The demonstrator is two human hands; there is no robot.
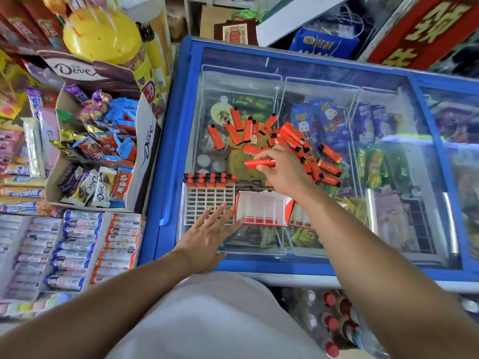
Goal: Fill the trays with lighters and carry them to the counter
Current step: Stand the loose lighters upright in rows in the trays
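Several red lighters lie scattered on the glass lid of a blue freezer. My right hand pinches one red lighter, held level above the glass. A white grid tray sits near the lid's front left, with a row of lighters standing along its far edge. My left hand rests flat with straight fingers on the tray's near edge. A red-and-white cardboard box stands open to the right of the tray; my right forearm covers part of a second box beside it.
A Dove carton of wrapped sweets and boxes of snack sticks fill the shelf to the left. Capped bottles stand below the freezer's front edge. A red sign leans at the back right.
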